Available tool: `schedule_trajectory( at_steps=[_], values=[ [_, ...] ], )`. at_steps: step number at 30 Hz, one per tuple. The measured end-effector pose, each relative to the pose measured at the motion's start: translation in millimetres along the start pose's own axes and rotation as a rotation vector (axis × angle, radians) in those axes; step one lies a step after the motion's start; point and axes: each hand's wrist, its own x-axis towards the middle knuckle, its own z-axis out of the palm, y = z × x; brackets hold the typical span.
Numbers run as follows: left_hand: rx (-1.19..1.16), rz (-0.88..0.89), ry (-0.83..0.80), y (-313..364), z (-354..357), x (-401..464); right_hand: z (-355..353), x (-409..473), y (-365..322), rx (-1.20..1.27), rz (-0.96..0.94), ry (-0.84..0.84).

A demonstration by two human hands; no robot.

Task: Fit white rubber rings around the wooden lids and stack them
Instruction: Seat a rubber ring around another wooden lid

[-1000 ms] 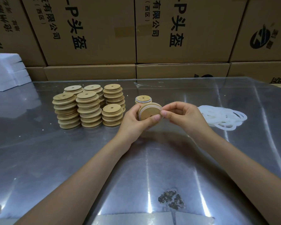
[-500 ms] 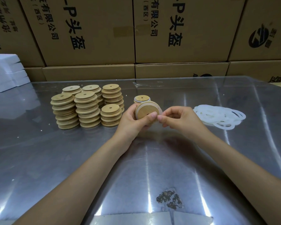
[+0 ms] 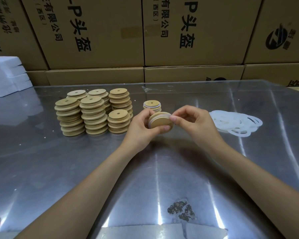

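A wall of printed cardboard boxes (image 3: 97, 31) fills the room from nine o'clock round to three, stacked two high behind the bench. Below them spreads the shiny metal table (image 3: 41, 169), with a dark worn patch (image 3: 180, 211) at six o'clock near the person. At ten o'clock, on the table's far left corner, sits a pile of white foam sheets (image 3: 6, 76).

Left of centre, at about eleven o'clock from the hands, stand the stacks of plain wooden lids (image 3: 91, 112), six columns packed close, each lid with a small hole in the middle. Out at three o'clock from the hands lies a loose heap of white rubber rings (image 3: 236, 122), flat on the table and well apart from the stacks.

Just behind the hands, at twelve o'clock, is a short stack of finished lids (image 3: 152, 105) with white showing at the edge.

The left hand (image 3: 140, 130) cups a wooden lid (image 3: 160, 122) above the table, fingers curled under it and thumb along its near rim, the lid tilted. A white ring (image 3: 160, 115) runs around its upper edge. The right hand (image 3: 195, 123) comes in from three o'clock, thumb and forefinger pinching that ring at the lid's right rim.
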Motion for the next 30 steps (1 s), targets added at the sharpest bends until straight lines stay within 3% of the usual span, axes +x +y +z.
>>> schedule_trajectory(
  at_steps=[12, 25, 30],
  values=[
    [-0.015, -0.04, 0.034, 1.0, 2.1, -2.1, 0.2, 0.3, 1.6, 0.027, 0.03, -0.041],
    [-0.012, -0.005, 0.019, 2.1, 2.6, -1.6, 1.0, -2.0, -5.3, -0.087, -0.134, -0.022],
    [-0.086, -0.058, 0.047, 1.9, 1.1, -1.8, 1.8, -1.8, -4.1, -0.026, -0.041, -0.017]
  ],
)
